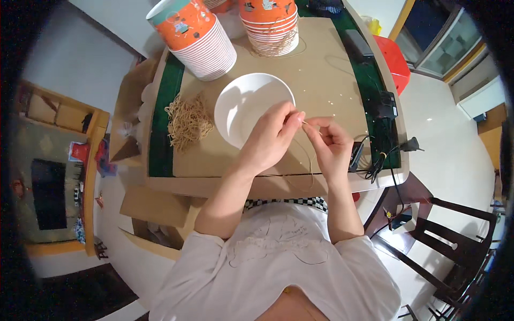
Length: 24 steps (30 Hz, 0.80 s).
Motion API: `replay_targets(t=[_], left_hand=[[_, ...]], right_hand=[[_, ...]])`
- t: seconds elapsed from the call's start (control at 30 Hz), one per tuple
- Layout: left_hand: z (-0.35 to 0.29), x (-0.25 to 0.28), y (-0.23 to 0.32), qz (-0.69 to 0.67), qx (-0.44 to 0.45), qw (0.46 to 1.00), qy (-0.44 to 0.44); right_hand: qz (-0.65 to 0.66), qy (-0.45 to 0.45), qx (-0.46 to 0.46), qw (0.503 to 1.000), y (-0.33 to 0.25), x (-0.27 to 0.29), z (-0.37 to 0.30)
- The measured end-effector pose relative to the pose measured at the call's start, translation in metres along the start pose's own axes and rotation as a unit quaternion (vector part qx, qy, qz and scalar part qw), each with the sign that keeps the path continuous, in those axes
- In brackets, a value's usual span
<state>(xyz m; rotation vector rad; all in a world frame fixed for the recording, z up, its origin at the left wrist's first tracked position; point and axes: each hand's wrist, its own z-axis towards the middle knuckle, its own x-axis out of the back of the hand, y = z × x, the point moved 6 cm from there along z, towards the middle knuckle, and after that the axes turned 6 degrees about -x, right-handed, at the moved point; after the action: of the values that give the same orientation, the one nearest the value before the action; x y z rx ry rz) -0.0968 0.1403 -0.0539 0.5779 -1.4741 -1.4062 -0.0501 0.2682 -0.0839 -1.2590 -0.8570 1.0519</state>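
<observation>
String (tan), pinched by left hand and right hand, bowl near

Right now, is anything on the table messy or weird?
Yes, a little. Small white bits lie scattered on the brown cardboard, right of the white bowl; I can't tell what they are. Left of the bowl, the beige string pile looks messy because it's tangled, not neatly wound.

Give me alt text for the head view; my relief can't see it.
A person's left hand and right hand pinch a thin tan strand over a cardboard sheet, near the right side of a white bowl. Left of the bowl lies a tangled pile of tan string; stacks of orange-and-white paper tubs stand behind.
</observation>
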Motion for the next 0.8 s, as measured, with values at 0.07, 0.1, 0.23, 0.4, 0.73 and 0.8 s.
replay_targets(t=[0.07, 0.1, 0.23, 0.4, 0.73, 0.8], left_hand=[[0.003, -0.002, -0.003, 0.001, 0.004, 1.000, -0.005], [0.003, -0.003, -0.005, 0.000, 0.006, 1.000, -0.005], [0.004, -0.006, -0.015, 0.008, 0.032, 0.999, -0.016], [0.002, -0.001, -0.007, 0.304, -0.127, 0.938, 0.110], [-0.030, 0.037, -0.015, 0.149, 0.037, 0.986, 0.072], [-0.033, 0.039, -0.016, 0.151, 0.028, 0.985, 0.075]], right_hand=[[0.005, 0.005, -0.014, 1.000, 0.005, 0.001, 0.004], [0.007, 0.006, -0.026, 1.000, 0.007, 0.002, 0.006], [0.065, -0.005, -0.047, 0.997, 0.021, 0.002, 0.009], [0.104, 0.022, -0.072, 0.992, 0.051, 0.000, 0.018], [0.158, -0.011, 0.000, 0.987, 0.034, -0.046, -0.004], [0.155, -0.016, -0.006, 0.988, 0.037, -0.048, -0.005]])
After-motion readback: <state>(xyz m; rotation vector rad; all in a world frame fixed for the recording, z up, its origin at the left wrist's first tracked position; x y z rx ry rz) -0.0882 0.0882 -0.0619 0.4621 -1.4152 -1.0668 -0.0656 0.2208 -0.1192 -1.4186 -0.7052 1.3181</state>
